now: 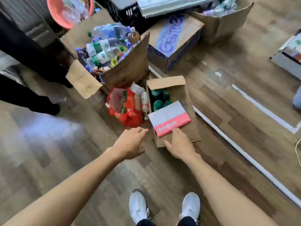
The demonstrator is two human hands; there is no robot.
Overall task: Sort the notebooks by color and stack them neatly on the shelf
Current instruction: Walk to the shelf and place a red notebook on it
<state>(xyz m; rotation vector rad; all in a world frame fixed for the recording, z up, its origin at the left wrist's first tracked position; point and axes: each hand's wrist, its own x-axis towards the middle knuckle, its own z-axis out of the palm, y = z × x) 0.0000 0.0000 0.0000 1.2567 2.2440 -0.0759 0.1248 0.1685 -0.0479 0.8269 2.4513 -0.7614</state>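
A notebook (pixel 169 117) with a grey upper part and a pink lower band lies tilted on top of a small open cardboard box (pixel 193 129) on the floor. Green round items show inside the box behind it. My right hand (pixel 178 144) reaches to the notebook's near pink edge, fingers straight and touching it. My left hand (pixel 130 143) hovers open just left of the box, holding nothing. No shelf is in view.
A red plastic bag (pixel 128 108) sits left of the box. Behind it stands a big carton of plastic bottles (pixel 107 49), more cartons (pixel 177 44), a black crate (pixel 125 12) and a pink basin (pixel 55 12). Another person's dark legs (pixel 27 88) stand at left. White tape lines (pixel 244 154) cross the wooden floor.
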